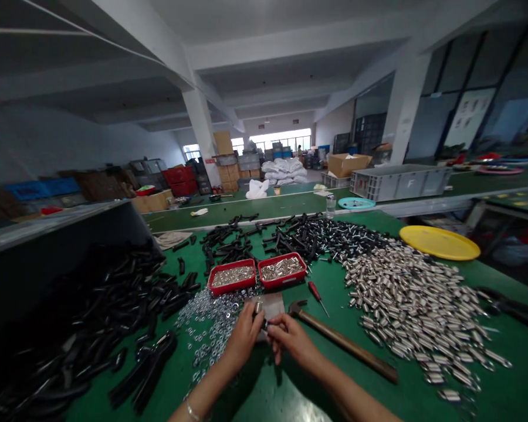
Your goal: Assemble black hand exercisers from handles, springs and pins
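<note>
My left hand [245,331] is closed around a small part with a silver metal cylinder [258,306] at its top and a dark section below. Fingertips of my right hand [291,335] pinch the dark lower end of that same part; its exact kind is hard to make out. Both hands are over a flat metal plate [273,305] on the green table. A claw hammer [343,339] lies just right of my right hand, and a red-handled screwdriver [317,296] rests behind it. Loose metal nuts [213,328] spread to the left of my left hand.
Two red trays [233,289] of small metal pins stand behind the plate. Silver cylinders [405,299] are heaped at right, beside a yellow lid [440,243]. Black handles [92,316] pile up at left, with black parts [308,231] at the back. A grey crate [400,181] stands beyond.
</note>
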Available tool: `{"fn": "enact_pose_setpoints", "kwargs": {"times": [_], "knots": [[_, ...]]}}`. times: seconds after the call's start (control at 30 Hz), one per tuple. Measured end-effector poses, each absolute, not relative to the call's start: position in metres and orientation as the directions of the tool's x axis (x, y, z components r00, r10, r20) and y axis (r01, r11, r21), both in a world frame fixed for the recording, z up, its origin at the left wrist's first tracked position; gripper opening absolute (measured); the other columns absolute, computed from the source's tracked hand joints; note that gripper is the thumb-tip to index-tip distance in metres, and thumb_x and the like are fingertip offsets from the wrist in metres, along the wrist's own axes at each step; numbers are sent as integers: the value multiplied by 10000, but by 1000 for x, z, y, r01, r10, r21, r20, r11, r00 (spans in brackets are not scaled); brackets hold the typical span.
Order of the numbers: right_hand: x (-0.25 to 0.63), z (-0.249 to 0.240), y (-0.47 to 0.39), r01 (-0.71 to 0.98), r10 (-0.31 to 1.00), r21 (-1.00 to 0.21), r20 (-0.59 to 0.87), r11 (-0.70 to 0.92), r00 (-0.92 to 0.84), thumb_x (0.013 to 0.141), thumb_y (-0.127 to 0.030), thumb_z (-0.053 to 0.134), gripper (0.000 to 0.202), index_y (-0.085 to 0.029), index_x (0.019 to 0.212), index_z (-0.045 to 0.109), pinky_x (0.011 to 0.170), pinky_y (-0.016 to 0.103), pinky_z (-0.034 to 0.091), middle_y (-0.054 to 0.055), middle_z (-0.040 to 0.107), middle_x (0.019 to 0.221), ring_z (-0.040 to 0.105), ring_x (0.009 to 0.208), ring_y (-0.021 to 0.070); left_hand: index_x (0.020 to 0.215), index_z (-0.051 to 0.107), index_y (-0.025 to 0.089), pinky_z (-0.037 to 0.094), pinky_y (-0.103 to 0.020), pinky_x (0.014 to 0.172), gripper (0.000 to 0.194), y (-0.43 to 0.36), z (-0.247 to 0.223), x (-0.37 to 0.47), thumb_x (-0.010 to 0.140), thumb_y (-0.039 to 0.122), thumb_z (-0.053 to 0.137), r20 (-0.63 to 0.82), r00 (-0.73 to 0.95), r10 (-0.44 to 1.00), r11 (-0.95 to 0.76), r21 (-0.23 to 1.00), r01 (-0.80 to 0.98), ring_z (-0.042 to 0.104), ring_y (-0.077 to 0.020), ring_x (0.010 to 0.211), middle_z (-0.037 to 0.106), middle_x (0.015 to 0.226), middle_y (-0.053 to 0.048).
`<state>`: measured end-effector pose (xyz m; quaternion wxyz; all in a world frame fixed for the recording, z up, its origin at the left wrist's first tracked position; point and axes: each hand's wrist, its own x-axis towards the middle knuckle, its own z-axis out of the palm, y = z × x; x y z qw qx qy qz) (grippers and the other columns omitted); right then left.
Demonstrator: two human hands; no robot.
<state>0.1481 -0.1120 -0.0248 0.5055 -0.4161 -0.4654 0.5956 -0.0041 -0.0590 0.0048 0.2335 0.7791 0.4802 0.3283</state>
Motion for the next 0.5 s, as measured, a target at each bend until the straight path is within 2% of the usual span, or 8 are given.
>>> {"fn": "enact_pose_setpoints", "kwargs": {"times": [0.07,0.1,0.17,0.23,0.3,0.37,0.43,0.5], "knots": [[163,-32,-112,-36,999,-999,-13,-14,-49,813,-499,604,355,-202,985,513,457,288,490,10,628,794,581,553,153,1047,598,172,452,-365,973,242,-42,1,0,925,277,418,180,434,883,-454,566,688,590,-232,1084,641,1104,-109],[174,-34,-112,92,999,-995,37,36,8,834,-451,591,307,-194,993,540,536,323,523,34,640,842,613,635,176,1023,608,158,451,-357,963,226,-32,-1,2,911,235,427,112,473,874,-460,505,730,593,-233,1072,644,1092,-118],[198,-34,-112,354,981,-923,184,151,61,871,-346,566,203,-182,987,595,771,402,534,78,654,951,636,854,222,921,628,144,458,-350,920,175,-15,-6,7,884,202,468,-1,525,851,-481,401,780,609,-241,1010,655,1027,-123],[224,-32,-113,555,957,-803,288,216,44,907,-288,527,163,-178,961,634,936,448,461,102,653,1016,595,1003,252,828,636,148,465,-351,873,132,-2,-8,11,852,258,566,-35,540,841,-490,376,787,618,-253,947,660,959,-114],[248,-29,-117,682,953,-700,302,214,12,941,-288,490,199,-181,966,655,964,461,428,112,649,1032,567,1032,270,855,651,158,463,-356,858,190,11,-4,17,812,343,655,-40,553,833,-506,349,788,613,-266,949,662,968,-106],[267,-28,-120,744,966,-639,255,195,-34,948,-303,495,212,-195,1006,669,948,444,431,110,648,1049,560,1029,276,969,657,178,447,-361,893,230,28,7,26,831,362,647,-8,554,832,-523,321,789,596,-269,1015,661,1039,-102],[281,-29,-123,766,979,-615,179,186,-94,942,-307,518,221,-222,1076,672,922,417,444,96,651,1058,566,1025,274,1054,651,196,416,-366,956,205,51,20,41,898,285,552,31,545,838,-530,286,799,573,-257,1094,656,1112,-104],[291,-34,-123,775,983,-604,115,185,-145,941,-312,522,247,-251,1129,670,894,398,455,81,659,1040,579,1008,270,1026,676,192,389,-382,996,204,79,29,60,894,188,520,31,532,846,-523,240,818,569,-263,1129,667,1121,-120]]}}
